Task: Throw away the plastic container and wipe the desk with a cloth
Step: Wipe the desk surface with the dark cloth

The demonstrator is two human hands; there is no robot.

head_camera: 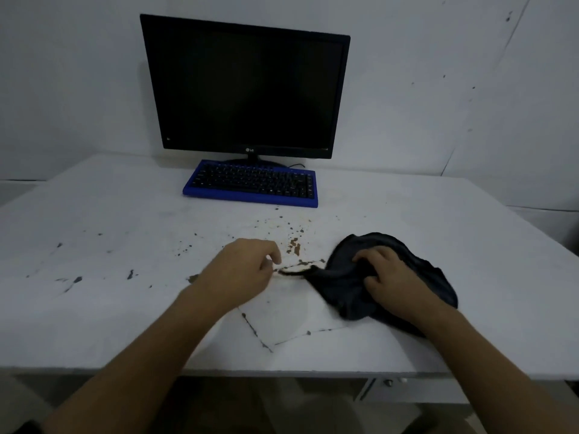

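A right hand [388, 274] is pressing a dark cloth [376, 277] onto a white desk [125, 233], fingers spread and gripping it. The left hand [247, 267] is resting alongside, loosely curled, perhaps pinching a strand. Brown stains [294, 247] are lying between them, before a blue keyboard [252, 183] and dark monitor [244, 86].

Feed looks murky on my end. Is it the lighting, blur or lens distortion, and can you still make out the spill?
Head view: dim, flat, bluish light, no glare; the wide lens bows the desk edges; the right hand and dark cloth are slightly soft; the brown spill is still readable beside the left hand.
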